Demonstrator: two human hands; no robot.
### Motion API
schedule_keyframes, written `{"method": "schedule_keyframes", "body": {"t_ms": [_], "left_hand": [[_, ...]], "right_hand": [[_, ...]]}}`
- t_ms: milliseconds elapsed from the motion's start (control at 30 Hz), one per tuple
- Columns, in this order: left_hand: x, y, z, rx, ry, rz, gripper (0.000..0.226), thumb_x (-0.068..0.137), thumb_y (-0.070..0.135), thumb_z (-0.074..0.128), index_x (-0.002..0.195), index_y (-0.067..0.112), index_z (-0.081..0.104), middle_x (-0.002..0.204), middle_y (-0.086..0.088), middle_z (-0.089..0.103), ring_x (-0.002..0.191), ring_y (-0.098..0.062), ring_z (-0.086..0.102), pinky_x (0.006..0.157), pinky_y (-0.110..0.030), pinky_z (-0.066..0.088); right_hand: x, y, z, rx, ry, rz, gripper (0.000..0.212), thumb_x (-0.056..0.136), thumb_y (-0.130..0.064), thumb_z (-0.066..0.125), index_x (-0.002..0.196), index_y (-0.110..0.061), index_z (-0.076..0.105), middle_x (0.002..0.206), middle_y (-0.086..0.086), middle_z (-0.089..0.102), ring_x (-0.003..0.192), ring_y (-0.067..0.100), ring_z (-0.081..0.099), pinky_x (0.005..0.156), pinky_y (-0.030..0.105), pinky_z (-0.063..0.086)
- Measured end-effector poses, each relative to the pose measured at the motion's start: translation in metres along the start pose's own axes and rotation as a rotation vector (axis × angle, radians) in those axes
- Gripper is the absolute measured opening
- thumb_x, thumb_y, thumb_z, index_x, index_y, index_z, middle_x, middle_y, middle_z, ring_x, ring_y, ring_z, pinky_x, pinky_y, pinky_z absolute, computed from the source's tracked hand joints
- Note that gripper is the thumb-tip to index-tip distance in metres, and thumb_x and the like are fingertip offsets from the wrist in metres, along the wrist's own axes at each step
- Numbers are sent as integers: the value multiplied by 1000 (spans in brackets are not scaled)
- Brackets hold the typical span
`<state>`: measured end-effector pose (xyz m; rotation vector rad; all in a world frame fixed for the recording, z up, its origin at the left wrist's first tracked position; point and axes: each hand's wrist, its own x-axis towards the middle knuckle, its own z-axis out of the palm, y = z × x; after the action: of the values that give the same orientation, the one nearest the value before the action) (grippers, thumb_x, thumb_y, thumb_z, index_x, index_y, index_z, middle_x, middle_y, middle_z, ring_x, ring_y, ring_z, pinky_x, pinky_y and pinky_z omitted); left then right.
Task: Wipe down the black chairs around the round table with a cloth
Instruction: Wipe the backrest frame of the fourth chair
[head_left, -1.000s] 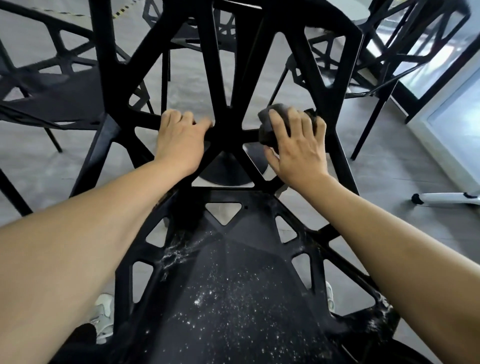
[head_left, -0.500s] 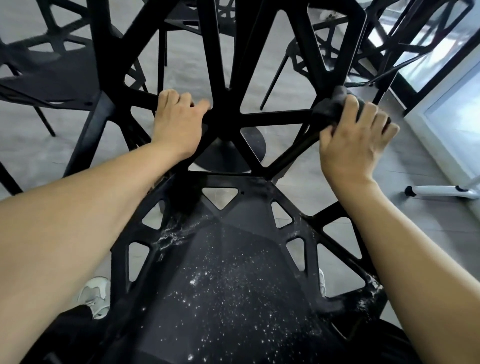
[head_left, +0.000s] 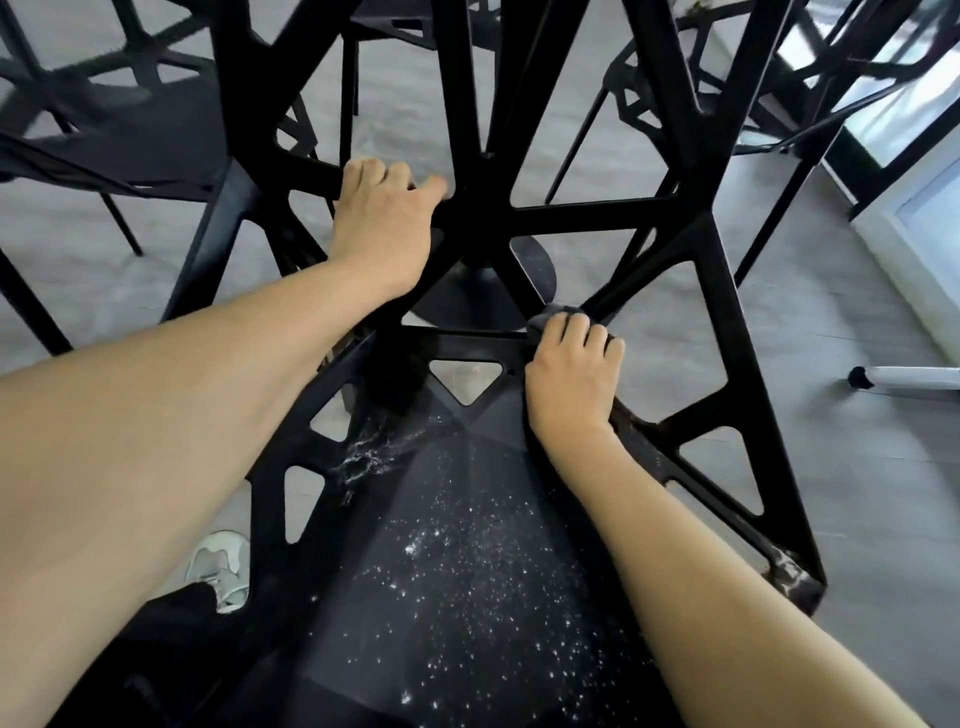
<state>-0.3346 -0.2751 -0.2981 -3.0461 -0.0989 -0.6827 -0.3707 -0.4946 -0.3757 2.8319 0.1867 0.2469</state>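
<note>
Currently mid-wipe on the nearest chair (head_left: 488, 223). Left hand (head_left: 387, 223) grasps a crossbar of the backrest, fingers curled over it, steadying the frame. Right hand (head_left: 571, 379) is down where the backrest meets the seat, fingers curled over a dark cloth (head_left: 558, 313) pressed against the base of a diagonal strut. Only a small edge of cloth shows past the fingertips.

Progress, judged from surfaces:
- Seat (head_left: 467, 519) below both hands is speckled with white droplets or dust, plus a wet smear just below the left forearm. Looks not yet wiped, or sprayed and waiting.
- Struts near the hands look plain black; can't tell clean from dirty on them.
- Right rear corner of the seat, beside the right forearm, shows more white residue.

Remaining: the seat and probably the legs of this chair, then the others. More black chairs (head_left: 104, 119) stand beyond the left hand and past the backrest to the right; their state can't be read from here. Counter top is out of view; only its round pedestal base (head_left: 478, 296) shows on the floor between the hands, behind the backrest.

Estimate: early, first chair partly done.
</note>
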Motion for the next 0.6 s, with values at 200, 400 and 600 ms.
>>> {"method": "schedule_keyframes", "body": {"t_ms": [200,400,600], "left_hand": [[-1,2,-5,-11,-62,12,42,94,3,44,132,19,54,115,-14,58,113,-39,44,105,-42,26],[-38,-28,-36,-218,-81,92,57,92,-6,45,146,13,46,149,-12,46,144,-34,31,121,-45,19],[-149,-85,-81,-136,77,-262,49,96,0,48,144,6,45,146,-18,46,131,-41,43,108,-51,35]], "right_hand": [[8,17,-10,163,-5,-173,44,92,-43,48,119,-10,60,112,10,63,105,32,56,88,41,39],[8,21,5,259,67,-160,41,89,-40,49,108,-8,67,103,14,63,99,36,52,92,47,36],[-5,12,10,444,86,-113,38,90,-31,54,118,-6,62,113,21,59,104,42,50,92,50,41]]}}
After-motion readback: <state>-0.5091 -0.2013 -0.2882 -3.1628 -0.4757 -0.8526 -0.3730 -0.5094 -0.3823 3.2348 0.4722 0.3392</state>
